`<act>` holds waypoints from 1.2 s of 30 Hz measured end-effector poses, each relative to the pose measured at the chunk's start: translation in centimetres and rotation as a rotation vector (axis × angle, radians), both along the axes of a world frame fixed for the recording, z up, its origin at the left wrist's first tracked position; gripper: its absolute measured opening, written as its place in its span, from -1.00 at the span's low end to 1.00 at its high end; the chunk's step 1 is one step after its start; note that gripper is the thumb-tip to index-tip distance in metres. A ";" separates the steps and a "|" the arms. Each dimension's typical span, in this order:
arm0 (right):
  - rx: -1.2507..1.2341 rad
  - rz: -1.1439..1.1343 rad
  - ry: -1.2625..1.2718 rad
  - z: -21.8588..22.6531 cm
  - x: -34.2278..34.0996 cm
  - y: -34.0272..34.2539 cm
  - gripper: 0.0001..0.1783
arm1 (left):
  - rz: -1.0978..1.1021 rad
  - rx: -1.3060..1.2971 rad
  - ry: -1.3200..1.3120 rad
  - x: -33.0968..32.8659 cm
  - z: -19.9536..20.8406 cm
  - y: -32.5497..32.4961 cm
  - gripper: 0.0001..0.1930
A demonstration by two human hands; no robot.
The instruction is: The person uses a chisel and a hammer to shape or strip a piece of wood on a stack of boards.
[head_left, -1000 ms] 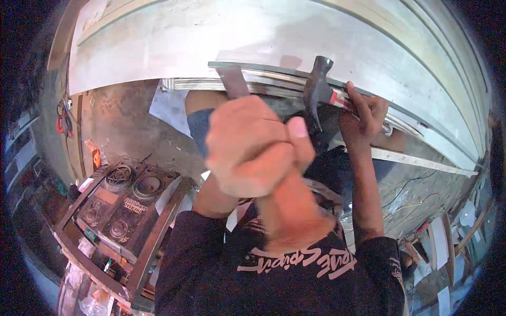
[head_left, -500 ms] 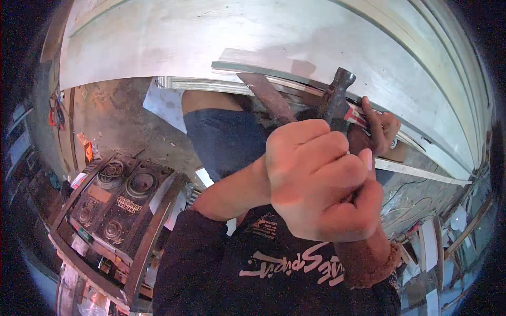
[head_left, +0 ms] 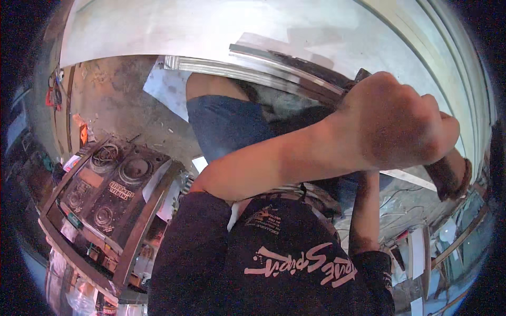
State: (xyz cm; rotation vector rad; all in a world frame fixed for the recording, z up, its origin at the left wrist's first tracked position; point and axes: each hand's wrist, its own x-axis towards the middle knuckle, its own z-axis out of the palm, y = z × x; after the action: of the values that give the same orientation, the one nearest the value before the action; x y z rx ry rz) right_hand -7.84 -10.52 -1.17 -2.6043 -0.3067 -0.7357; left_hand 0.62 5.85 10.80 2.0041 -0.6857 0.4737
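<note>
Far right, left hand point(head_left: 392, 124) is clenched in a fist, apparently around a tool handle point(head_left: 448, 176), over the metal rail point(head_left: 279, 58) on the big sheet point(head_left: 211, 26). Right hand is hidden, can't tell. Best to aim strikes squarely at the rail.

Bright daylight washes the pale metal panel point(head_left: 211, 42) across the top of the frame, with a glare patch near the upper middle that bleaches its surface. The left hand point(head_left: 395, 124), close to the lens at right, is soft and slightly motion-blurred, its underside in shadow. The black shirt point(head_left: 274, 258) at the bottom stays dark but readable. Fisheye distortion bends the panel's edges, and the corners fall to black vignette with bluish fringing at the lower rim.
</note>
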 end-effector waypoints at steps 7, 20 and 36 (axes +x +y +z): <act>0.002 0.030 0.009 -0.6 -0.2 0.0 -0.64 | 0.048 -0.015 -0.038 0.2 -0.4 0.4 -0.85; -0.021 0.063 0.021 -1.1 -0.3 -0.1 -0.66 | -0.068 0.055 0.002 -0.8 -4.1 -2.2 -0.88; -0.041 0.110 0.018 -0.7 -0.3 0.4 -0.68 | -0.273 0.147 0.121 -0.7 -3.1 -1.9 -0.88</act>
State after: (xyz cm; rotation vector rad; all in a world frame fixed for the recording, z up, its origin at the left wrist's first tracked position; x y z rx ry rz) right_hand -8.14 -10.15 -1.85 -2.6068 -0.4601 -0.6746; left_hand -0.04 4.00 7.66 2.0168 -0.9233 0.1418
